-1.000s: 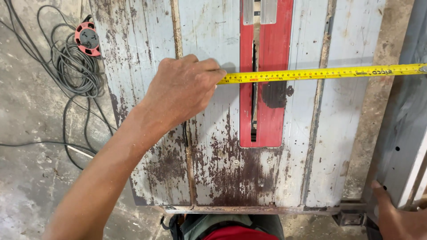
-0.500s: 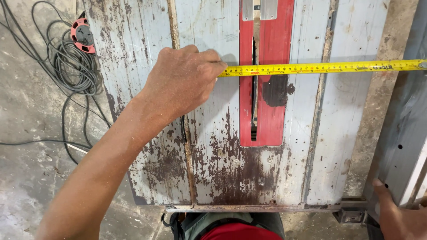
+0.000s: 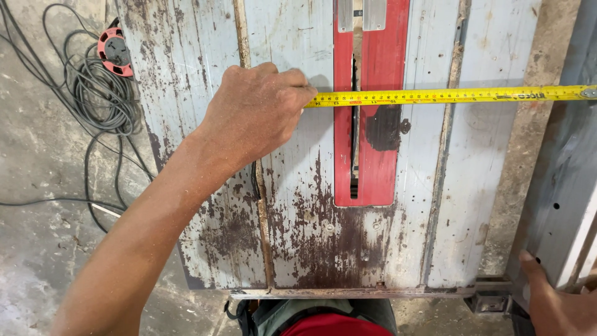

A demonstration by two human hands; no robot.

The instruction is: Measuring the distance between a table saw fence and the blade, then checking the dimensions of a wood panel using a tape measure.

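1. Spanning most of the view, the saw desk [image 3: 298,50] shows a grey top, worn and blotched with rust, with two grooves running away from the person.
2. The concrete floor [image 3: 43,186] lies to the left of the desk, dusty and bare in patches.
3. A grey metal fence rail [image 3: 566,180] runs along the right edge of the desk, with small holes in its face.
4. The red insert plate [image 3: 379,168] sits flush in the desk top, with a narrow dark slot down its middle.
5. A loose coil of grey cable [image 3: 93,99] lies on the floor left of the desk, with a round red and black plug [image 3: 116,53] at its upper end.
6. The left hand [image 3: 258,115] is clenched, knuckles up, on the desk just left of the red plate, grasping the near end of the tape; the case itself is hidden under the fingers.
7. The right hand [image 3: 556,305] shows only partly at the lower right corner, its thumb lying against the fence rail; I cannot tell whether it grips anything.
8. The yellow measuring tape [image 3: 448,95] stretches level from the left hand, across the red plate and its slot, to the fence rail, where its metal end hook [image 3: 588,93] touches the rail's face.
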